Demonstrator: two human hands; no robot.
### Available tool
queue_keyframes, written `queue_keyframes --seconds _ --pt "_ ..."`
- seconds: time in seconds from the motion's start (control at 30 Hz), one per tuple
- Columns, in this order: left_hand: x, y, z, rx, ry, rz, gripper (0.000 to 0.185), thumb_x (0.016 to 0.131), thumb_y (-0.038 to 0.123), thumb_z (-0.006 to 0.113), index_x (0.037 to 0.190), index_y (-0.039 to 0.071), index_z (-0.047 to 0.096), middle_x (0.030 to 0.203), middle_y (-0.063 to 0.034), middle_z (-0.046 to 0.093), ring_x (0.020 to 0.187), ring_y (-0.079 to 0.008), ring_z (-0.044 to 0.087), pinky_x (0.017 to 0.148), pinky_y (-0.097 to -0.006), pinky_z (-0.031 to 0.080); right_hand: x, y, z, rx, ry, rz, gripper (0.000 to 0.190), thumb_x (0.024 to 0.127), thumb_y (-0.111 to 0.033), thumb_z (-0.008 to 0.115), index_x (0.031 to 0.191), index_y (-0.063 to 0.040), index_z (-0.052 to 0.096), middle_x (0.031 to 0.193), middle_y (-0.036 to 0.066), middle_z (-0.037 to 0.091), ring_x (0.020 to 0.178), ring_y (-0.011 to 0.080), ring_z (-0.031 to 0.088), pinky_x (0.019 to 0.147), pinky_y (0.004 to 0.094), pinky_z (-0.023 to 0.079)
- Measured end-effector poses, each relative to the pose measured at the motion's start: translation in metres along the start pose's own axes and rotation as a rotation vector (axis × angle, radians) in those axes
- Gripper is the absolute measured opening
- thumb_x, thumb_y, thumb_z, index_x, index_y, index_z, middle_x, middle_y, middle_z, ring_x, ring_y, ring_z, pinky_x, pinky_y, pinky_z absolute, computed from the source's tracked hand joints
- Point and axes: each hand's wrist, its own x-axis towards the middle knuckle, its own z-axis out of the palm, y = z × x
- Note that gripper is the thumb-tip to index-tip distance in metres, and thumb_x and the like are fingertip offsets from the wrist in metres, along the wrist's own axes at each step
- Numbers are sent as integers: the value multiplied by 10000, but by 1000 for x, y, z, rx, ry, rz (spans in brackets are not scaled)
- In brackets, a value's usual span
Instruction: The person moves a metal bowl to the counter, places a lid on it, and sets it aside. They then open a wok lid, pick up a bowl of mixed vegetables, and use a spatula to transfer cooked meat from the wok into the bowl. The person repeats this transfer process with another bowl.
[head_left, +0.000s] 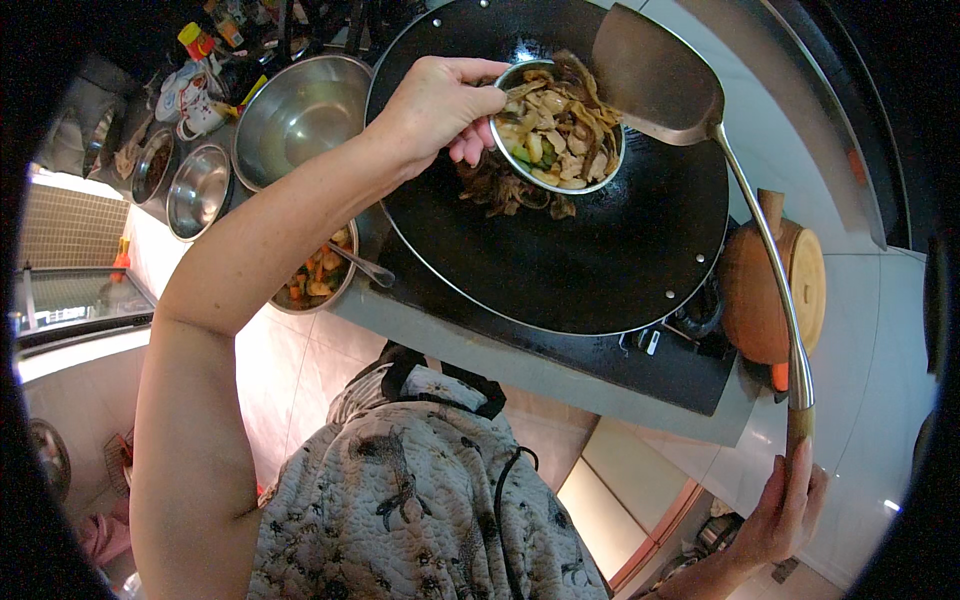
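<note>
My left hand (450, 109) grips the rim of a small metal bowl (621, 161), thumb on top. Sliced meat, mushroom-like strips and a bit of green vegetable (559, 131) fill that bowl, with some strips hanging over its far edge. Beneath it is a large black wok (600, 262), where more brown strips (517, 199) lie. Off at the lower right, my right hand (787, 510) holds the wooden handle of a metal wok spatula (660, 82). Its broad blade is raised over the wok's far right side, close beside the bowl.
Left of the wok stand a big steel basin (304, 112), a smaller steel bowl (199, 191) and a bowl of cooked food (319, 281) with a spoon. A brown clay pot (761, 292) sits at the right. The counter's front edge (540, 375) runs before me.
</note>
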Motion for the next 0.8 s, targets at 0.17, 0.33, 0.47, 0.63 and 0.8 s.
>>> queue_keyframes --seconds 0.17,0.33,0.47,0.63,0.8 --pt "3 -2 -3 49 17 0 427 850 97 529 1249 -46 484 558 -53 578 371 -85 512 313 -178 358 -4 3 -3 -50 4 -47 425 756 87 660 1157 -43 607 902 150 596 768 238 576 605 328 490" --pt "3 -3 -7 38 13 -23 431 842 84 520 1252 -45 484 555 -56 579 367 -88 513 308 -179 355 -5 5 2 -116 71 -51 436 757 70 672 1173 -38 593 955 155 605 816 243 596 652 328 511" --pt "-1 -1 -8 22 -24 -24 422 841 82 518 1243 -44 494 562 -57 584 367 -89 514 309 -179 355 -1 6 7 -151 130 -27 453 745 69 685 1177 -27 587 966 156 608 811 247 596 661 329 510" --pt "-5 2 -11 3 -24 -34 410 845 79 527 1235 -45 501 562 -55 586 368 -87 514 308 -182 355 3 7 10 -55 98 -56 467 738 77 685 1181 -26 585 956 149 604 797 257 578 654 336 496" --pt "-10 4 -15 9 18 -31 418 849 86 535 1243 -47 492 551 -53 580 357 -86 504 301 -179 349 -3 11 12 23 93 76 474 753 84 658 1207 -15 565 938 147 587 799 246 558 659 345 482"
